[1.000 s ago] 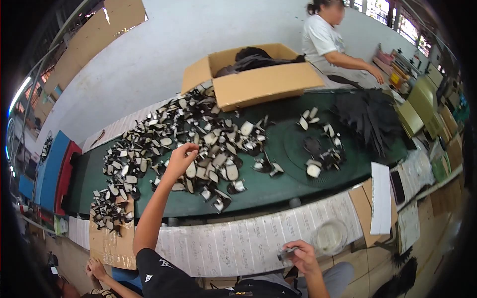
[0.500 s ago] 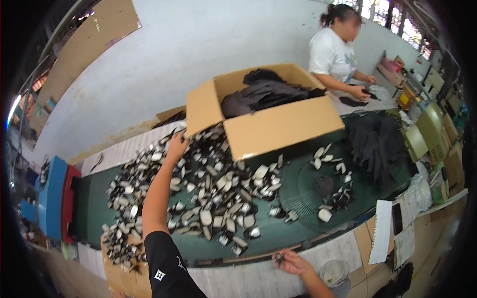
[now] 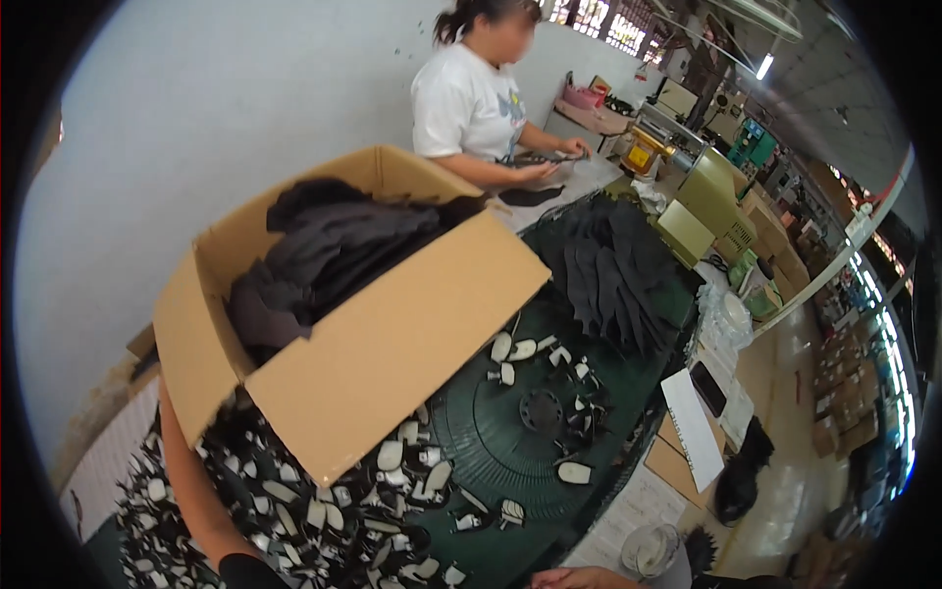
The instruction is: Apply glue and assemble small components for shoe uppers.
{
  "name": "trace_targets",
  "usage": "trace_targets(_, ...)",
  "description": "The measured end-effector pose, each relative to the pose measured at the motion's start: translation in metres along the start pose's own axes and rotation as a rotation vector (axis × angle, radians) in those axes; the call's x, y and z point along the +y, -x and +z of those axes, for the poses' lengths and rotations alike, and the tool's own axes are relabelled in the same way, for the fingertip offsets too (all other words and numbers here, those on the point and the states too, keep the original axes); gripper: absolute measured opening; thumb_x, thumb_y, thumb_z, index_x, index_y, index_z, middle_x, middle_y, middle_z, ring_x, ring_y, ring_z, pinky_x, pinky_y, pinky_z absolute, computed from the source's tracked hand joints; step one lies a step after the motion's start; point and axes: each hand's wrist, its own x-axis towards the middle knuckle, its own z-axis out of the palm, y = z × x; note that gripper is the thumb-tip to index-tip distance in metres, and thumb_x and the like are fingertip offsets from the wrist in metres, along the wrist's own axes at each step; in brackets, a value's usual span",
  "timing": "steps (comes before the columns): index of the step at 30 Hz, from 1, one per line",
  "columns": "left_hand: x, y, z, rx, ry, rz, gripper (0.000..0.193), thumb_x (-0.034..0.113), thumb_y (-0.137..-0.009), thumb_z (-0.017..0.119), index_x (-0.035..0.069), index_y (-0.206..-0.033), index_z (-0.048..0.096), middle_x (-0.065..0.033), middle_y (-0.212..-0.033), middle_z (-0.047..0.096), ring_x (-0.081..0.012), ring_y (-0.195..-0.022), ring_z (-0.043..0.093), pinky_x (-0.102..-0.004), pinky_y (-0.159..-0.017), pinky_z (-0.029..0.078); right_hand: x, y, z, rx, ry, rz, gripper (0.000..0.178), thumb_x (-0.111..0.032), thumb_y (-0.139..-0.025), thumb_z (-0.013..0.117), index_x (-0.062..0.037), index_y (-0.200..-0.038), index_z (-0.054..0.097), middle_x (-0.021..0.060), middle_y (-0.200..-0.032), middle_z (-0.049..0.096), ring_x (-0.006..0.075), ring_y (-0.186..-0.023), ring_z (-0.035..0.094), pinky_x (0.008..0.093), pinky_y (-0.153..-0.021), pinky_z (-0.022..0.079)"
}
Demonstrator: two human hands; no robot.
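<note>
My left forearm (image 3: 192, 481) reaches up over the heap of small black-and-white pieces (image 3: 324, 510), and its hand is hidden at the left flap of the cardboard box (image 3: 392, 344). Inside the box lie dark fabric-like pieces (image 3: 339, 245), piled loosely. Only part of my right hand (image 3: 574, 579) shows, at the lower edge, its fingers drawn together; what they hold is cut off. It is near a clear round bowl (image 3: 650, 550) on the paper-covered table edge.
A co-worker in a white shirt (image 3: 466, 103) handles dark pieces across the table. On the green ribbed surface (image 3: 510, 461), a fan of dark strips (image 3: 608, 275) lies at the far right. Beyond it stand a green machine (image 3: 706, 196) and a plastic bag (image 3: 726, 319).
The view has swung to the right, so the box and co-worker sit further left. My left hand has slipped out of sight at the box flap; my right hand sits lower, partly cut off.
</note>
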Motion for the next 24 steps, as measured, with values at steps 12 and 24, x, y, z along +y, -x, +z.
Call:
trace_targets(12,0.047,0.216,-0.167,-0.113,0.120,-0.098,0.033,0.027,-0.084,0.057,0.000,-0.100,0.065,-0.0114,-0.088,0.068,-0.0167,-0.076,0.062,-0.0327,-0.069,0.050,-0.007,-0.012,-0.036,-0.155,0.026,0.111,0.022,-0.014,-0.098,0.051,-0.0170,-0.119,0.057,0.0201,-0.131,0.044,0.0317,-0.109,0.054,0.0374,-0.093,0.044)
trace_targets(24,0.118,0.211,-0.159,-0.422,0.034,-0.667,0.031,0.029,-0.080,0.063,0.014,-0.107,0.069,-0.0064,-0.101,0.069,-0.0227,-0.085,0.065,-0.0352,-0.071,0.054,-0.004,-0.006,-0.039,-0.152,-0.032,0.096,0.019,-0.012,-0.098,0.050,-0.0162,-0.116,0.055,0.0193,-0.129,0.045,0.0322,-0.109,0.054,0.0380,-0.093,0.045)
